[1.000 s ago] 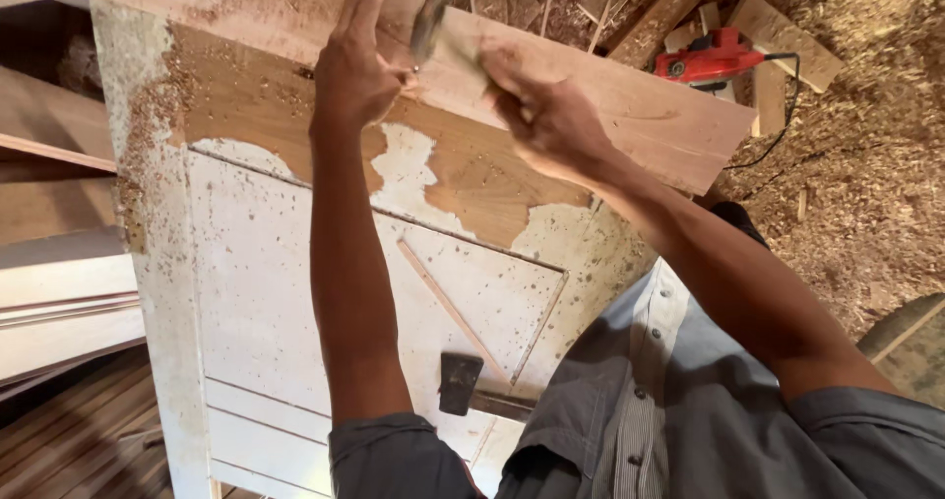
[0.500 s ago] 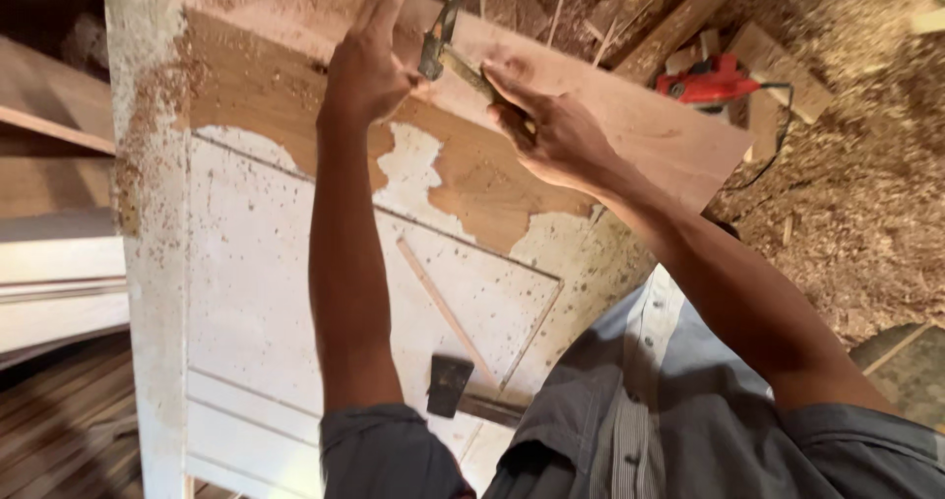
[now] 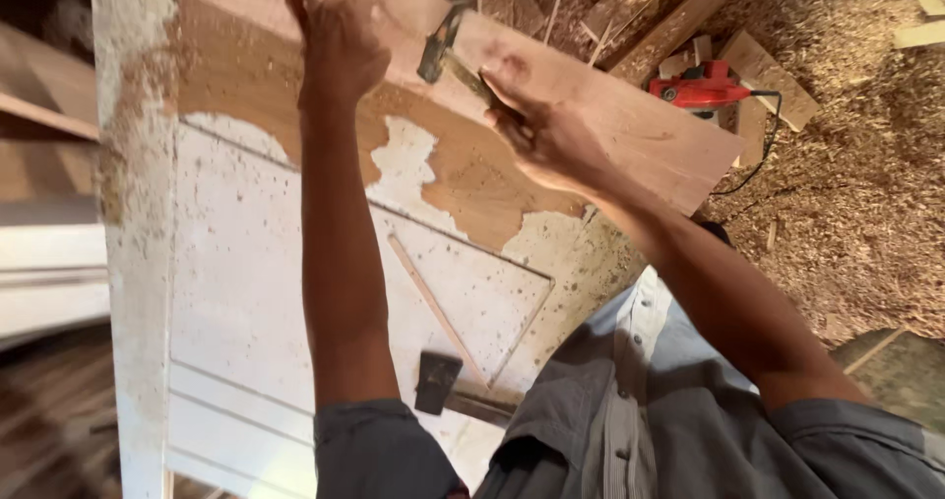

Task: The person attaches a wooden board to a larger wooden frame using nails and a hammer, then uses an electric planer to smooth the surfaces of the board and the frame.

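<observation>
Hammer [image 3: 443, 46] lower now, between both hands.

head | worn on person | faces steeply down | close

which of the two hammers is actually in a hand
The small hammer at the top, gripped by the right hand over the wooden board. The other hammer lies untouched on the white panel below.

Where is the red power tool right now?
The red power tool lies at the upper right of the head view, on the sawdust among wood offcuts, just past the board's far end.
</observation>
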